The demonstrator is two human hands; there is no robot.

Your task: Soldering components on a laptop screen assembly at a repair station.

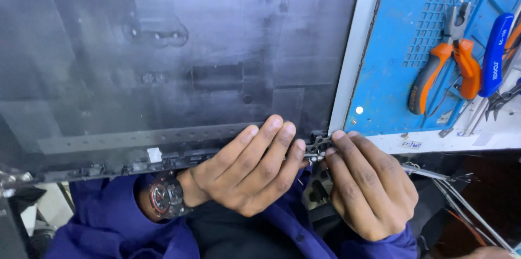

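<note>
**A:** What do the two hands hold here?

**B:** The left hand lies flat, fingers together, on the lower edge of the dark panel, pressing it down rather than clasping it. The right hand pinches a small metal hinge bracket at the panel's lower right corner, fingertips narrowed tight on it.

**A:** And where does the bracket sit relative to that pinch?

**B:** Directly under the right fingertips, touching the left hand's outermost fingertips on the other side. The panel spreads away above both hands; its silver frame edge rises just above the pinch.

**A:** What lies around the grip?

**B:** Beyond the frame edge, up and to the right of the pinch, a blue work mat carries orange-handled pliers and a blue-handled screwdriver, well apart from the hands. A small white tab sits on the panel's lower edge, off to the far side of the left hand. A dark wristwatch with red trim is on the left wrist, and blue sleeves cover both arms below the grip.
</note>
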